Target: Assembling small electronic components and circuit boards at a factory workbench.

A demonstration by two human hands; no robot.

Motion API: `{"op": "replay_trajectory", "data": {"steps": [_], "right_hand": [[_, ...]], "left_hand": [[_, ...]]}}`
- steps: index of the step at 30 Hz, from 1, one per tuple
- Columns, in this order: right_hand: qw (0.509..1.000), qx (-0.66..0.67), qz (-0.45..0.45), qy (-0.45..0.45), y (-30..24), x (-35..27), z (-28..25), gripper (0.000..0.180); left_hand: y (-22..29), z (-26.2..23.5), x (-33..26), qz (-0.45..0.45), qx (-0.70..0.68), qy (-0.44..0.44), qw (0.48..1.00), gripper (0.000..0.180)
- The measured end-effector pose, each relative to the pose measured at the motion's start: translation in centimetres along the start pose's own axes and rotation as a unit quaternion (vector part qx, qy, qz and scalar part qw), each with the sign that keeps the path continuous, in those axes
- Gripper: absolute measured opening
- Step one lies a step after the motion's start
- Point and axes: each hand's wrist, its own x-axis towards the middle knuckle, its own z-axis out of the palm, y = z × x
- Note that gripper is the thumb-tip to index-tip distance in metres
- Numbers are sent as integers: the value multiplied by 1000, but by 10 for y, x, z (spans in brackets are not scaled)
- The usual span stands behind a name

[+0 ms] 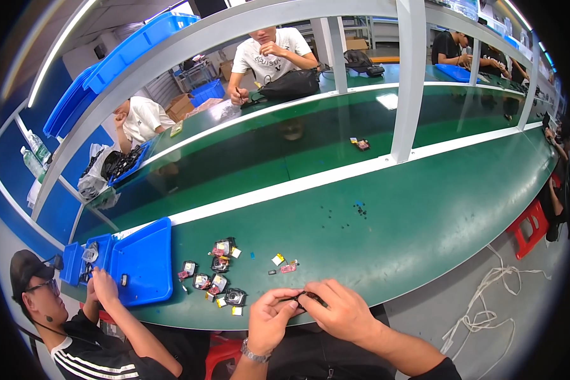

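Note:
Just past the front edge of the green bench, my left hand [271, 316] and my right hand [337, 310] meet around a small black part [302, 299]. Fingers of both hands are closed on it and cover most of it, so its kind does not show. A silver watch [254, 352] is on my left wrist. Nearest to my hands on the bench lie a small red circuit board [289, 268] and a yellow-and-white battery-like piece [278, 259]. To their left sits a cluster of small black camera-like units [235, 296] with red boards and yellow-white pieces.
A blue tray [164, 266] lies at the left, beside a co-worker [41, 304] whose hands are over smaller blue bins. Tiny black bits [360, 211] are scattered mid-bench. A white frame post [409, 82] rises beyond. White cable [487, 297] lies on the floor near a red stool [528, 228].

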Motion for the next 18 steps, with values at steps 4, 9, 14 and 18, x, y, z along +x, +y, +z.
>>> {"op": "replay_trajectory", "data": {"steps": [4,9,14,18], "right_hand": [[998,-46,-31,7,2,-2,-2,22],[993,-87,-65,-33,6,-1,1,26],[988,-112,-105,13,14,-2,1,16],[990,-107,-95,16,11,-2,0,15]], "left_hand": [[-1,2,1,7,2,-4,1000,23],[-2,0,0,2,16,4,1000,23],[0,5,1,1,24,12,1000,22],[3,4,1,-9,29,18,999,21]]}}
